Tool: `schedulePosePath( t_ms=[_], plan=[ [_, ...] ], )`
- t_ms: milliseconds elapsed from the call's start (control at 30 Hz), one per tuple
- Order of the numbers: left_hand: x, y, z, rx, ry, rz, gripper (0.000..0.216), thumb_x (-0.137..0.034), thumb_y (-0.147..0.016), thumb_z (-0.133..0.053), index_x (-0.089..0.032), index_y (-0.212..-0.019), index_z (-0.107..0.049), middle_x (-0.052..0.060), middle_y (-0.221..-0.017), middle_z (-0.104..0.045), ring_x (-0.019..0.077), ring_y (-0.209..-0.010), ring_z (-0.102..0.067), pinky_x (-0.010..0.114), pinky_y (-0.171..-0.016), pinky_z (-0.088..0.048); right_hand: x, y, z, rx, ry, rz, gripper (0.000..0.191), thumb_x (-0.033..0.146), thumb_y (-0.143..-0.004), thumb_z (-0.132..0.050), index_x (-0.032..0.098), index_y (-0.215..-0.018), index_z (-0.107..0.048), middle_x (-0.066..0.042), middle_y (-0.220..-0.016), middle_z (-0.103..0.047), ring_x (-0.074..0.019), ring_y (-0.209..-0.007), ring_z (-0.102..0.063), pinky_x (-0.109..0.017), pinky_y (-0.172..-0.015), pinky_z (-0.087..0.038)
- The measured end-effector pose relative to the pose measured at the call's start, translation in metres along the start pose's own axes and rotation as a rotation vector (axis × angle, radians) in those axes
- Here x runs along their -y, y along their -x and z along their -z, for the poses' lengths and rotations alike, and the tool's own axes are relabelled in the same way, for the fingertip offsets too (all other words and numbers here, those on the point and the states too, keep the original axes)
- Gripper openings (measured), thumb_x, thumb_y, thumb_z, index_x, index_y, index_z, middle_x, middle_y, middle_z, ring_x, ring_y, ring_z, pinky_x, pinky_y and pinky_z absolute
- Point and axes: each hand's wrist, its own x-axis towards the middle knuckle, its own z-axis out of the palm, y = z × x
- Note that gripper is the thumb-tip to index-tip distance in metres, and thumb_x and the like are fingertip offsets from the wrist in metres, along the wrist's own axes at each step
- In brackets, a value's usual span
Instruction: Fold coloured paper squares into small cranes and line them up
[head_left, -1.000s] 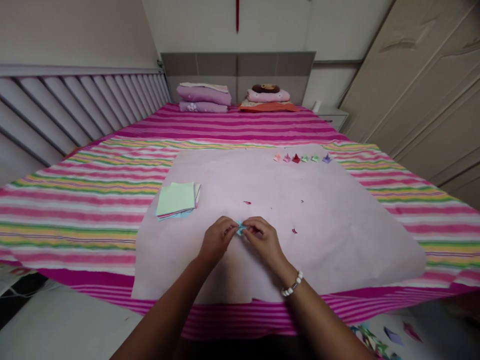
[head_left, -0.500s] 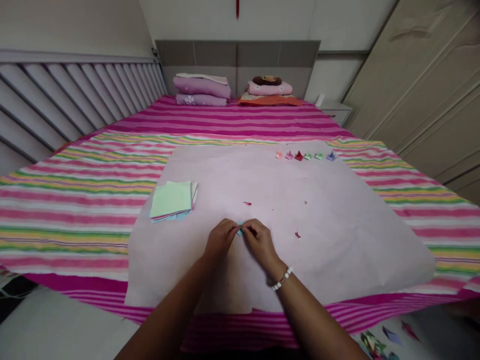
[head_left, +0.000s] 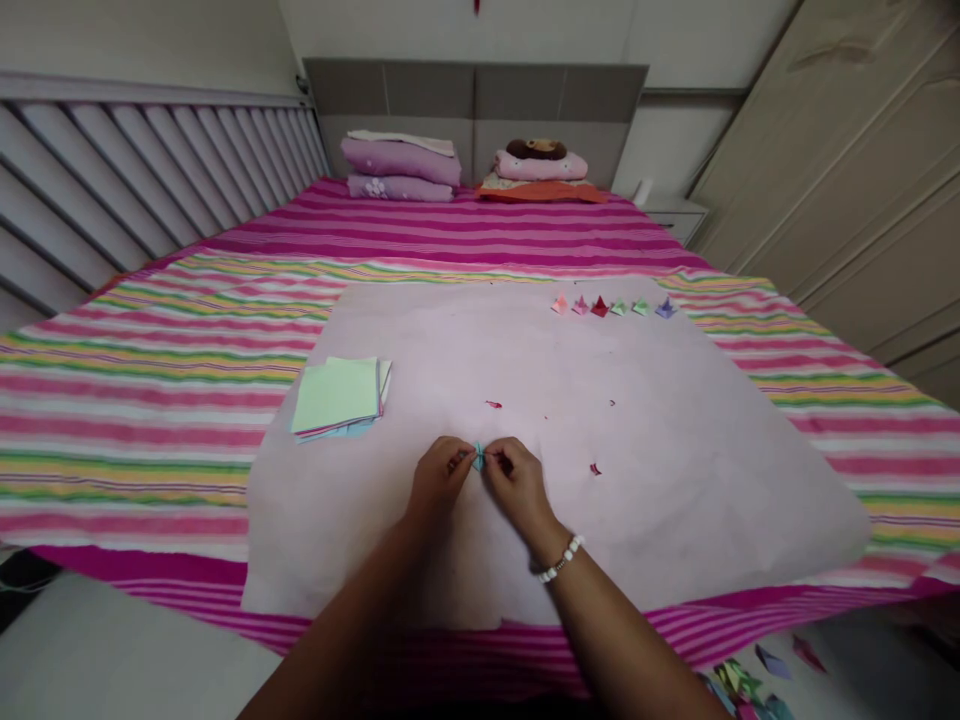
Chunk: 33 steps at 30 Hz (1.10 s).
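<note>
A small light-blue folded paper piece [head_left: 478,457] is pinched between my two hands, just above the large pale paper sheet [head_left: 420,340]. My left hand [head_left: 441,478] grips its left side with thumb and forefinger. On the opposite side, my right hand [head_left: 517,482] has its fingertips closed on the piece; a white beaded bracelet [head_left: 561,560] circles that wrist. Fingers cover part of the paper, so its exact folds are hidden. A stack of square coloured papers [head_left: 337,395], pale green on top, lies left of my hands.
Several small folded paper figures [head_left: 600,306] stand in a row at the sheet's far right. Red paper scraps [head_left: 595,469] lie nearby. More coloured folded papers [head_left: 739,685] rest low at the right, beyond the bed's edge. Pillows and folded bedding [head_left: 401,165] sit by the headboard.
The view has tipped slightly downward. Both hands keep their pinch on the blue paper, and slightly more of it shows between the fingertips.
</note>
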Motion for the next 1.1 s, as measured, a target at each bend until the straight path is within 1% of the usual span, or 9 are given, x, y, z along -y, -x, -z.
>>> schedulePosePath(
  t_ms=[67,200,300,433,633,833,1100],
  plan=[
    [0.001,0.002,0.0,-0.031,0.009,0.014,0.008,-0.021,-0.081,-0.055,-0.018,-0.08,-0.063,0.002,-0.079,-0.062,0.0129,-0.068,-0.059,0.024,-0.062,-0.048,0.0,0.0,0.0,-0.011,-0.002,-0.001,0.01,0.015,-0.08,-0.05,0.018,-0.074,-0.058,-0.002,-0.073,-0.056,-0.015,-0.065,-0.053,-0.026,-0.058,-0.042],
    [0.003,0.004,0.001,-0.088,0.02,0.036,0.005,-0.02,-0.08,-0.055,-0.018,-0.08,-0.06,0.0,-0.075,-0.059,0.0111,-0.062,-0.057,0.021,-0.055,-0.045,-0.002,0.001,-0.002,-0.04,-0.01,-0.003,0.009,0.013,-0.078,-0.05,0.019,-0.075,-0.057,-0.001,-0.074,-0.055,-0.0144,-0.064,-0.052,-0.025,-0.058,-0.042],
    [0.004,0.004,0.001,-0.116,0.017,0.03,0.009,-0.015,-0.077,-0.053,-0.017,-0.082,-0.06,0.001,-0.08,-0.058,0.0102,-0.061,-0.055,0.021,-0.054,-0.045,-0.002,0.002,-0.002,-0.059,-0.016,-0.002,0.011,0.011,-0.076,-0.049,0.019,-0.076,-0.057,0.0,-0.074,-0.055,-0.0139,-0.064,-0.051,-0.025,-0.057,-0.041],
    [0.0,0.003,-0.002,-0.086,-0.014,0.003,0.02,-0.005,-0.072,-0.049,-0.018,-0.078,-0.064,0.003,-0.087,-0.057,0.0108,-0.068,-0.055,0.022,-0.059,-0.046,-0.002,0.001,-0.001,-0.057,-0.022,0.005,0.012,0.01,-0.075,-0.048,0.019,-0.075,-0.057,0.0,-0.073,-0.054,-0.0138,-0.063,-0.051,-0.025,-0.056,-0.04],
    [-0.007,0.003,-0.008,-0.09,-0.114,0.052,0.023,-0.003,-0.071,-0.049,-0.018,-0.08,-0.063,0.003,-0.089,-0.055,0.0128,-0.075,-0.057,0.024,-0.065,-0.049,-0.001,0.001,-0.001,-0.065,-0.013,0.014,0.014,0.009,-0.074,-0.048,0.019,-0.072,-0.057,0.0,-0.072,-0.053,-0.0146,-0.064,-0.05,-0.025,-0.057,-0.04],
    [-0.016,0.003,-0.008,-0.045,-0.231,0.138,0.022,-0.005,-0.072,-0.051,-0.018,-0.086,-0.064,0.004,-0.096,-0.057,0.0122,-0.073,-0.058,0.024,-0.066,-0.049,-0.002,0.002,-0.002,-0.075,0.001,0.018,0.014,0.007,-0.071,-0.048,0.019,-0.072,-0.056,0.0,-0.073,-0.053,-0.015,-0.064,-0.05,-0.026,-0.057,-0.04],
    [-0.026,0.0,-0.006,0.029,-0.339,0.244,0.026,-0.011,-0.074,-0.055,-0.023,-0.092,-0.069,0.002,-0.103,-0.06,0.0136,-0.08,-0.062,0.025,-0.071,-0.048,-0.002,0.002,-0.001,-0.089,0.005,0.027,0.014,0.008,-0.071,-0.048,0.02,-0.072,-0.054,0.0,-0.072,-0.052,-0.0159,-0.065,-0.049,-0.027,-0.058,-0.039]
  ],
)
